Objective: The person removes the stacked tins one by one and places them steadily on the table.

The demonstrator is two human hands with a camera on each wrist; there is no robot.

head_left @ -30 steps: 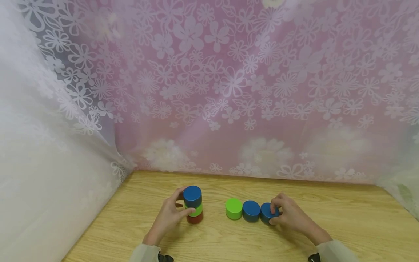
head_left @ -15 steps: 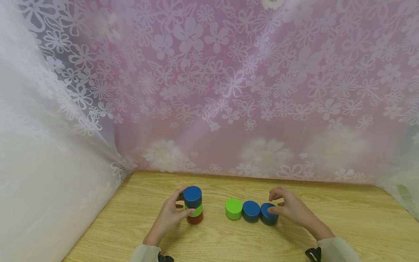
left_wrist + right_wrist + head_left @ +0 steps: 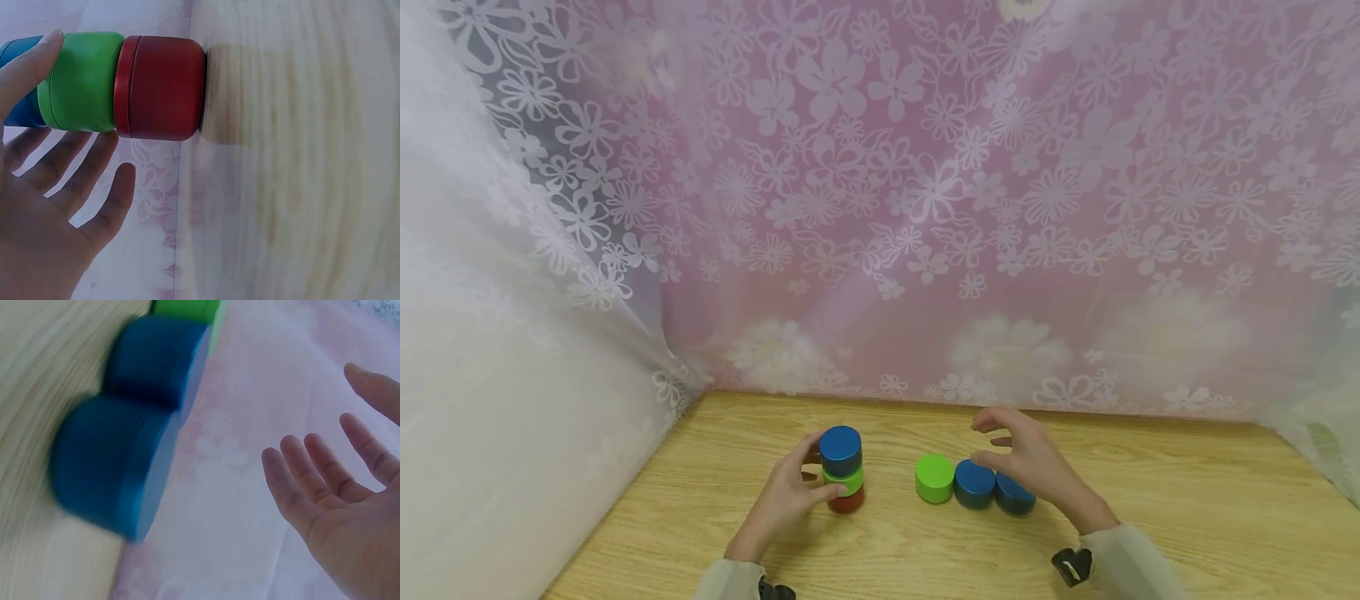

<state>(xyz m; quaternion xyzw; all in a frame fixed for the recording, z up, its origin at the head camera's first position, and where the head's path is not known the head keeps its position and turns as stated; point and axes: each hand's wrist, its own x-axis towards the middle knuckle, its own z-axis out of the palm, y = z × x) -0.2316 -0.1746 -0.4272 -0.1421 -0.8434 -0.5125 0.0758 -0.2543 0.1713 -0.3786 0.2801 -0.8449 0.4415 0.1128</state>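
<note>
The right hand (image 3: 1028,460), fingers spread and empty, hangs above a left-to-right row of canisters (image 3: 974,487) on the bench (image 3: 917,560), the green canister (image 3: 934,480) left and near of it, while the farther left hand (image 3: 784,493) grips the upright stack (image 3: 842,467).

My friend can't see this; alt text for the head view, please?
A left hand holds a stack of round containers, blue over green over red, on a wooden table. The right hand hovers above a row of one green, two blue ones.
</note>
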